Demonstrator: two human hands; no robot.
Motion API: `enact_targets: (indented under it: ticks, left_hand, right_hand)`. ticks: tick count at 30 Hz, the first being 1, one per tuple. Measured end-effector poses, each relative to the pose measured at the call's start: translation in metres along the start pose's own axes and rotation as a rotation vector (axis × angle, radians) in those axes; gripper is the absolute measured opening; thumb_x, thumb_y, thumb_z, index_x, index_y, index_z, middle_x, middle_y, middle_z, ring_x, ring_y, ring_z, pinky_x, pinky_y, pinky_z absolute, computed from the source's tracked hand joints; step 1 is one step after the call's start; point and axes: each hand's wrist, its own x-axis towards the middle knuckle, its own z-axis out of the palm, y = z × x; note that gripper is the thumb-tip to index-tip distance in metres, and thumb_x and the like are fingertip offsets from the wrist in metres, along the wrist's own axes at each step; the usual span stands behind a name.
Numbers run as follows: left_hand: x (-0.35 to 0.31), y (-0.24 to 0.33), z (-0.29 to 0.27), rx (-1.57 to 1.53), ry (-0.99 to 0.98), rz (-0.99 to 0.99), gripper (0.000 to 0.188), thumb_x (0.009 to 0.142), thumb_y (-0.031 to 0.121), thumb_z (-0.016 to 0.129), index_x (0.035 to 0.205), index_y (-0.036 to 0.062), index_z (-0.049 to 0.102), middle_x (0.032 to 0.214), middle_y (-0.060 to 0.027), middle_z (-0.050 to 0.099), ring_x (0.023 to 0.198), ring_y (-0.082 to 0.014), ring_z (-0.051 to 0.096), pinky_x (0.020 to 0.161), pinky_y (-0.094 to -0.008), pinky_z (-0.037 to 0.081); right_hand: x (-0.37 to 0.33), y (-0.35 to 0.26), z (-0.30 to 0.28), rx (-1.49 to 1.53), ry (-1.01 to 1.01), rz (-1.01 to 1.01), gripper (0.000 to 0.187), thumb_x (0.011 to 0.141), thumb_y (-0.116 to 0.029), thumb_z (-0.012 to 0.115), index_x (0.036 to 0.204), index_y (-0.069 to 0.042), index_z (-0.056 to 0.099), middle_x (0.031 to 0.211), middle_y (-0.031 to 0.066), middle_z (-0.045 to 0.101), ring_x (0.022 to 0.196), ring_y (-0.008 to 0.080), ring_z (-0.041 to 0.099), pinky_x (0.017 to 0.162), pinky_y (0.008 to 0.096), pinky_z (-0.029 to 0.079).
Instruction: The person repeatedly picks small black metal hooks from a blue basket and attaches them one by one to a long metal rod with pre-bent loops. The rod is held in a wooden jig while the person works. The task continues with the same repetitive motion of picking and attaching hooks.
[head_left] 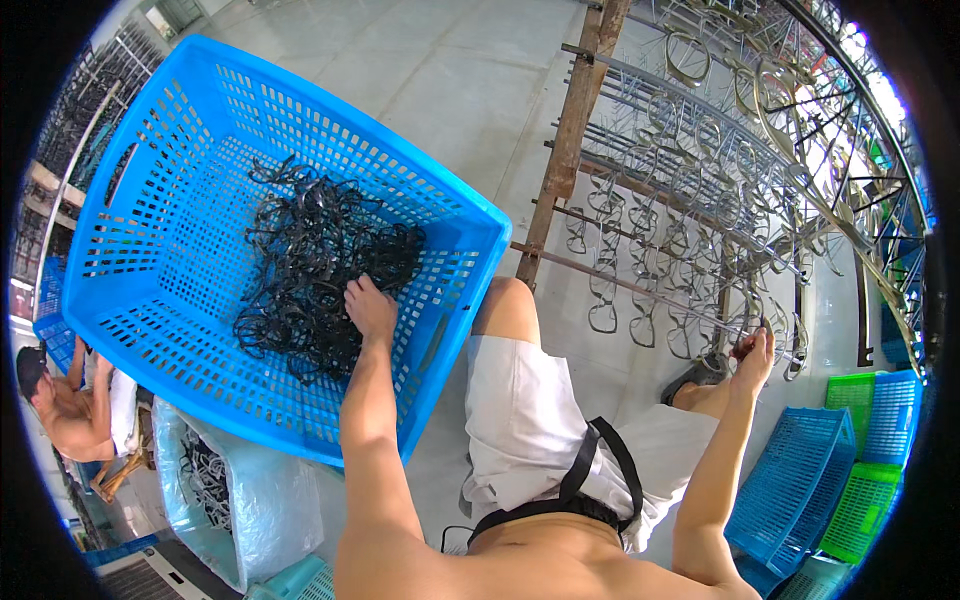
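A big blue plastic basket (pixel 300 110) stands tilted at my left, with a heap of black glasses frames (pixel 300 250) in it. My left hand (pixel 372 310) reaches over the rim, its fingers curled into the heap and closed on black frames. On the right, my right hand (pixel 753 357) is raised at the outer end of a thin metal rod (pixel 660 294) on a rack. Its fingers are pinched together; what they hold is too small to tell. Clear glasses frames (pixel 643 325) hang in rows from the rods beside this hand.
A wooden post (pixel 570 130) carries the rods. Blue crates (pixel 795 480) and green crates (pixel 862 510) are stacked at lower right. A plastic-lined bin (pixel 270 500) stands below the basket. Another person (pixel 85 420) sits at far left. My knee (pixel 507 310) is near the basket.
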Motion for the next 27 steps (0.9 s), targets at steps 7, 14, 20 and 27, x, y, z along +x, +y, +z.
enact_targets:
  ticks: [7, 14, 20, 27]
  left_hand:
    - [0.038, -0.009, 0.032, 0.001, -0.370, -0.094, 0.039, 0.078, 0.015, 0.065, 0.114, 0.0122, 0.050, 0.111, -0.0164, 0.055, 0.101, -0.0354, 0.055, 0.084, -0.0444, 0.045]
    - [0.042, -0.010, -0.030, -0.562, -0.161, -0.122, 0.028, 0.076, 0.016, 0.071, 0.095, 0.0034, 0.055, 0.093, -0.0142, 0.062, 0.088, -0.0328, 0.060, 0.076, -0.0402, 0.047]
    - [0.020, -0.005, -0.088, -1.214, 0.074, -0.180, 0.030, 0.085, 0.005, 0.062, 0.112, 0.0035, 0.049, 0.095, -0.0075, 0.058, 0.083, -0.0175, 0.058, 0.076, -0.0289, 0.049]
    - [-0.012, 0.019, -0.138, -1.869, 0.106, -0.466, 0.031, 0.089, 0.005, 0.056, 0.116, 0.0077, 0.041, 0.098, -0.0084, 0.054, 0.089, -0.0188, 0.059, 0.072, -0.0350, 0.055]
  right_hand:
    - [-0.076, -0.035, 0.019, -0.785, 0.231, -0.437, 0.044, 0.087, -0.020, 0.058, 0.125, -0.003, 0.044, 0.108, 0.0119, 0.045, 0.093, 0.0229, 0.052, 0.078, 0.0343, 0.046]
    - [-0.171, -0.022, 0.096, -0.625, -0.482, -0.479, 0.036, 0.078, 0.002, 0.058, 0.113, -0.002, 0.053, 0.087, 0.0109, 0.046, 0.077, 0.0209, 0.049, 0.069, 0.0295, 0.043]
    - [-0.221, -0.039, 0.182, -0.365, -1.217, -0.276, 0.011, 0.083, -0.007, 0.059, 0.087, 0.003, 0.058, 0.081, 0.0125, 0.055, 0.070, 0.0243, 0.057, 0.065, 0.0329, 0.047]
    - [-0.241, -0.035, 0.262, -0.284, -1.230, -0.345, 0.048, 0.082, -0.019, 0.062, 0.124, -0.002, 0.047, 0.103, 0.0175, 0.054, 0.092, 0.0310, 0.055, 0.082, 0.0372, 0.045]
